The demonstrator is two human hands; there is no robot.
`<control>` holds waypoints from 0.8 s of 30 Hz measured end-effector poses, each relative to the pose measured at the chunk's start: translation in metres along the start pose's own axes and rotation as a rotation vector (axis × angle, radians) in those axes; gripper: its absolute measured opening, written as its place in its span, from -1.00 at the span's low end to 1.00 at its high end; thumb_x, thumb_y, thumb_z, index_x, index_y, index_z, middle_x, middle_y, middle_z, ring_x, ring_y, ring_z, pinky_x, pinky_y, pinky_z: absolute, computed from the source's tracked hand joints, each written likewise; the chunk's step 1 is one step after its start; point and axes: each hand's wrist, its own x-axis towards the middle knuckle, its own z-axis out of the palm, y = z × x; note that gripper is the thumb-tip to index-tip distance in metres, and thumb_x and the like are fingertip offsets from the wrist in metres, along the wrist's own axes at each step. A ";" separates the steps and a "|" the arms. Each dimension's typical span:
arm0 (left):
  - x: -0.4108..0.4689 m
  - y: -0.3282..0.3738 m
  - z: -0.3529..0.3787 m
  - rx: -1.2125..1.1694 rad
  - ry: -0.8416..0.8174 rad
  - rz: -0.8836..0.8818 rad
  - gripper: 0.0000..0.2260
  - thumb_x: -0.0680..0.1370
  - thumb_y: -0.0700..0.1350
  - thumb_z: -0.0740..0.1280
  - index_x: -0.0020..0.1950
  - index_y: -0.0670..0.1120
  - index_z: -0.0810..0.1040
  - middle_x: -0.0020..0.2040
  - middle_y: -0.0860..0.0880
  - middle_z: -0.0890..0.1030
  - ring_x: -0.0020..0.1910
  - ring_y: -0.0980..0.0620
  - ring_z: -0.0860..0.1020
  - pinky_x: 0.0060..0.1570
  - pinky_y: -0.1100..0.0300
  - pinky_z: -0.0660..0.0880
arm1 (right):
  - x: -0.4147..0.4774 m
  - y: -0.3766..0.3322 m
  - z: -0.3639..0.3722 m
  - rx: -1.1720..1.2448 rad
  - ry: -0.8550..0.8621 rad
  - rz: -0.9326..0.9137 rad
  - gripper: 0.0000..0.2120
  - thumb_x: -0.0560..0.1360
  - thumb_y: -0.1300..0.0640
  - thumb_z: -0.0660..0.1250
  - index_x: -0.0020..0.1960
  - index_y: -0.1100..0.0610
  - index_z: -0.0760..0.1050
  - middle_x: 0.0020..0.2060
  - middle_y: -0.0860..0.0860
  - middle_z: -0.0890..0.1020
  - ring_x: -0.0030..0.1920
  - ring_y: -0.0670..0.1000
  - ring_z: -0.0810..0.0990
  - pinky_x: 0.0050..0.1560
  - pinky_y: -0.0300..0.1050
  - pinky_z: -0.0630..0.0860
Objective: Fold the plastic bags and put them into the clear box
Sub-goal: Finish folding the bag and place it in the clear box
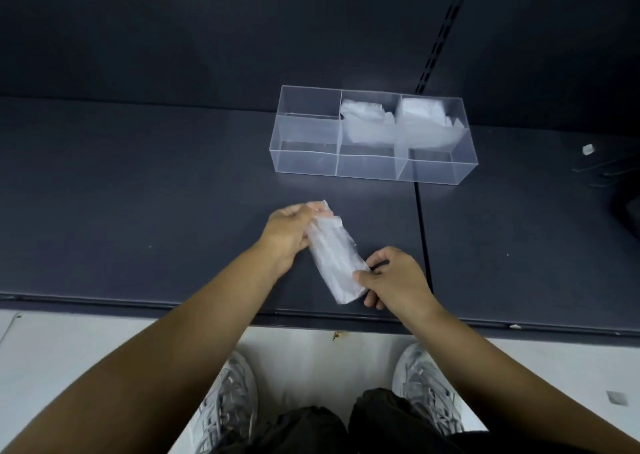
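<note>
A clear plastic bag (334,258), folded into a narrow strip, lies slanted near the front edge of the dark shelf (138,194). My left hand (289,233) pinches its far upper end. My right hand (391,280) pinches its near lower end between thumb and fingers. Behind them stands the clear box (304,162) with three compartments. The middle compartment holds folded plastic bags (363,121), and more folded bags (424,117) fill the right one. The left compartment holds nothing.
A seam (420,239) in the shelf runs front to back just right of my right hand. A small white scrap (587,149) and dark wire hooks (609,169) lie at the far right. Below the shelf edge are pale floor and my grey shoes (427,384).
</note>
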 end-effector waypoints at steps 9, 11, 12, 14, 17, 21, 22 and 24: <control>-0.057 -0.040 -0.012 1.116 -0.231 1.034 -0.57 0.54 0.09 0.28 0.30 -0.14 0.52 0.27 -0.06 0.53 0.26 0.05 0.41 0.31 0.23 0.27 | 0.001 -0.002 0.000 0.014 -0.016 0.023 -0.83 0.42 0.23 0.42 -0.08 0.16 0.44 -0.53 0.05 0.60 -0.55 -0.02 0.57 -0.57 -0.23 0.38; -0.065 -0.059 -0.018 1.288 -0.450 0.911 -0.31 0.48 0.28 0.27 0.48 -0.11 0.30 0.43 -0.02 0.37 0.42 0.09 0.25 0.43 0.24 0.14 | -0.001 -0.005 -0.002 0.030 -0.028 0.042 -0.85 0.44 0.20 0.41 -0.06 0.16 0.46 -0.50 0.04 0.61 -0.55 -0.04 0.57 -0.56 -0.23 0.39; -0.065 -0.065 -0.021 1.303 -0.472 0.861 -0.25 0.47 0.29 0.29 0.52 -0.09 0.20 0.47 0.00 0.30 0.45 0.10 0.19 0.46 0.26 0.08 | -0.003 -0.007 -0.003 0.050 -0.041 0.064 -0.85 0.46 0.17 0.40 -0.04 0.16 0.47 -0.46 0.05 0.61 -0.54 -0.06 0.56 -0.56 -0.23 0.39; -0.064 -0.069 -0.025 1.227 -0.393 0.844 -0.28 0.48 0.18 0.37 0.52 -0.07 0.20 0.46 0.01 0.32 0.44 0.09 0.23 0.42 0.36 0.05 | -0.007 -0.011 -0.009 0.132 -0.078 0.123 -0.86 0.50 0.13 0.38 -0.03 0.18 0.49 -0.39 0.05 0.61 -0.53 -0.06 0.55 -0.56 -0.23 0.37; -0.063 -0.065 -0.024 1.116 -0.256 0.898 -0.56 0.52 -0.05 0.40 0.38 -0.06 0.45 0.28 -0.01 0.55 0.25 0.04 0.48 0.23 0.47 0.20 | -0.014 -0.020 -0.021 0.288 -0.125 0.198 -0.93 0.54 0.15 0.33 -0.04 0.16 0.50 -0.33 0.06 0.62 -0.54 -0.06 0.54 -0.57 -0.26 0.36; -0.059 -0.050 -0.023 0.935 -0.250 0.783 -0.82 0.62 0.05 0.21 0.09 0.15 0.61 -0.11 0.26 0.64 -0.14 0.26 0.57 -0.11 0.44 0.40 | -0.014 -0.033 -0.038 0.253 -0.143 0.022 -0.80 0.50 0.20 0.38 0.10 0.10 0.48 -0.16 0.00 0.68 -0.46 -0.07 0.55 -0.48 -0.25 0.41; -0.054 -0.046 -0.023 0.869 -0.234 0.702 -0.81 0.62 0.07 0.19 -0.07 0.12 0.59 -0.28 0.23 0.57 -0.29 0.21 0.52 -0.23 0.39 0.38 | -0.011 -0.034 -0.041 0.167 -0.122 -0.071 -0.71 0.48 0.20 0.41 0.16 0.05 0.47 -0.07 -0.06 0.66 -0.39 -0.08 0.55 -0.38 -0.26 0.44; -0.044 -0.039 -0.022 0.693 -0.210 0.511 -0.71 0.63 0.02 0.20 -0.27 -0.01 0.47 -0.39 0.14 0.42 -0.37 0.17 0.39 -0.28 0.15 0.41 | -0.004 -0.036 -0.042 0.049 -0.141 -0.210 -0.56 0.43 0.21 0.46 0.25 -0.06 0.45 0.09 -0.18 0.57 -0.26 -0.08 0.51 -0.17 -0.26 0.46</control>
